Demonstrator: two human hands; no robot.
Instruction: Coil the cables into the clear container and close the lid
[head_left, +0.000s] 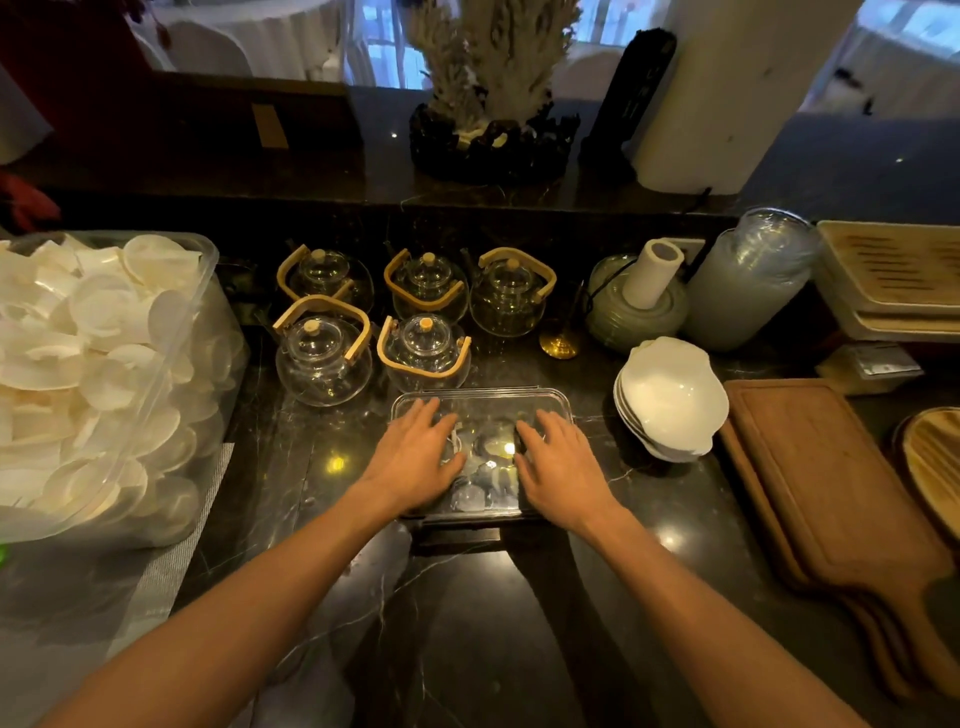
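Both hands, left (415, 457) and right (558, 465), press flat with open grips on the lid (483, 410) of the clear container (563, 415), cables (488, 467) inside.

Clear glossy plastic container (483, 402) on polished dark marble counter (467, 623); wooden boards (821, 478) matt.

The clear container (480, 452) is sitting mid-counter; teapots (415, 317) are standing at 11 o'clock, bowls (670, 397) lying at 2, boards (831, 493) at 3.

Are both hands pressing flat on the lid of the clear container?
Yes, the left hand and right hand lie flat, fingers spread, on the clear rectangular plastic container's lid.
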